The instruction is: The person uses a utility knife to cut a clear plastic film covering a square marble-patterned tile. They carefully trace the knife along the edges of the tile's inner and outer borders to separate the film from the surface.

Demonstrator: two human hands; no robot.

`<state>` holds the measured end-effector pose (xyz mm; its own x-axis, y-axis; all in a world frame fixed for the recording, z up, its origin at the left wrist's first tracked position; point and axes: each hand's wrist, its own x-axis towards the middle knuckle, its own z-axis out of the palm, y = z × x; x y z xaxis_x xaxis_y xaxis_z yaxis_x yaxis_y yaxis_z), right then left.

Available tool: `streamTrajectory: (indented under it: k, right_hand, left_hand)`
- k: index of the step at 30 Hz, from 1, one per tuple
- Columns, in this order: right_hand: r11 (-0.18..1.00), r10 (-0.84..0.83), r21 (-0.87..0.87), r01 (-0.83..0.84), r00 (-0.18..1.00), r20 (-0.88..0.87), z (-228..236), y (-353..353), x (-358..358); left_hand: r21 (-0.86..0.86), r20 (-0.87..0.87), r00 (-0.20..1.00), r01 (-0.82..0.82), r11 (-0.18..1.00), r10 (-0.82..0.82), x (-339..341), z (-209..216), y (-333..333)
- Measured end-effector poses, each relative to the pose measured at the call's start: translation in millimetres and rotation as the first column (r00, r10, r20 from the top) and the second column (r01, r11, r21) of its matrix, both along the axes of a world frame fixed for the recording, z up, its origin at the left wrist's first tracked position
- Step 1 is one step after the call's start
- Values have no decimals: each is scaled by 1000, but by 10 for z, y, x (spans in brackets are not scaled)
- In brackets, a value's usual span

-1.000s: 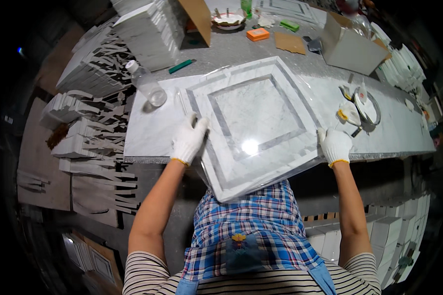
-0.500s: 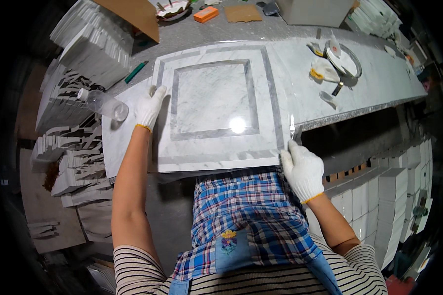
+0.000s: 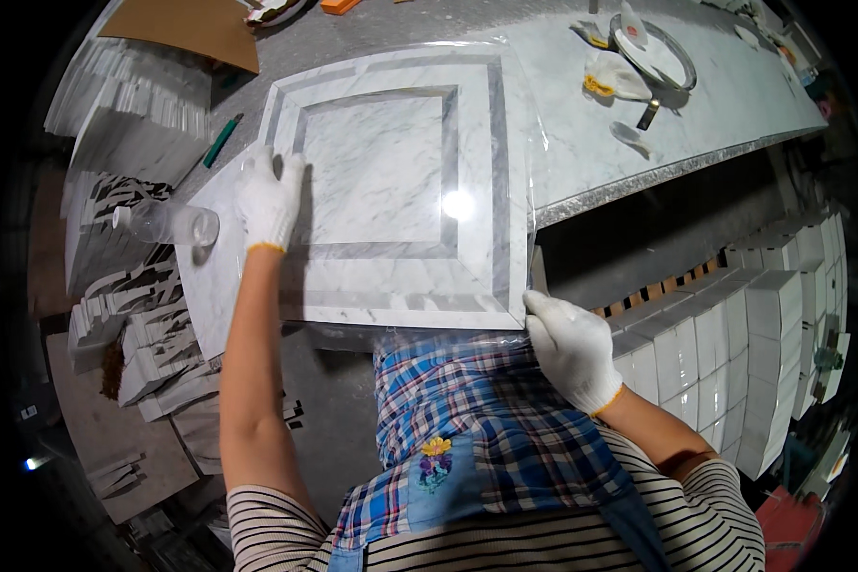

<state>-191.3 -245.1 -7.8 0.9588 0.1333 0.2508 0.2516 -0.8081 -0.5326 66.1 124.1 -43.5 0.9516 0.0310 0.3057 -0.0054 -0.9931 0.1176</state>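
Note:
A square marble panel (image 3: 377, 172) with grey inlaid bands lies before me on the bench. Clear plastic film (image 3: 536, 191) shows along its right side and hangs below its near edge. My left hand (image 3: 270, 198), in a white knitted glove, rests on the panel's left border with its fingers apart. At the near right corner is my right hand (image 3: 574, 351), gloved the same way. Its thumb and fingers are closed at the film's edge by the corner; the fingertips underneath are hidden.
Left of the panel lie a clear plastic bottle (image 3: 172, 224), a green cutter knife (image 3: 222, 141) and stacked marble strips (image 3: 143, 124). On the right slab are a round dish (image 3: 660, 57), a spare glove (image 3: 615, 76) and a small blade (image 3: 648, 114). White boxed tiles (image 3: 696, 353) stand below.
My right hand has come down and left to the near corner, with the film edge drawn lower. My left hand has shifted a little left along the border. The view has moved too.

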Motion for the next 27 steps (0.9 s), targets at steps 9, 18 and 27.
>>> streamTrajectory:
  k: [9,18,27]
  right_hand:
    - [960,-14,280,21,999,-29,150,-158,-51]
    - [777,165,629,27,955,-246,100,147,-92]
    - [581,94,711,396,835,-542,318,-195,276]
  left_hand:
    - [-918,-347,791,-177,355,-504,-1714,609,-1561]
    - [-879,-372,726,-476,-33,-578,-2042,679,-1703]
    - [-698,-55,873,313,644,-484,-1837,434,-1670]
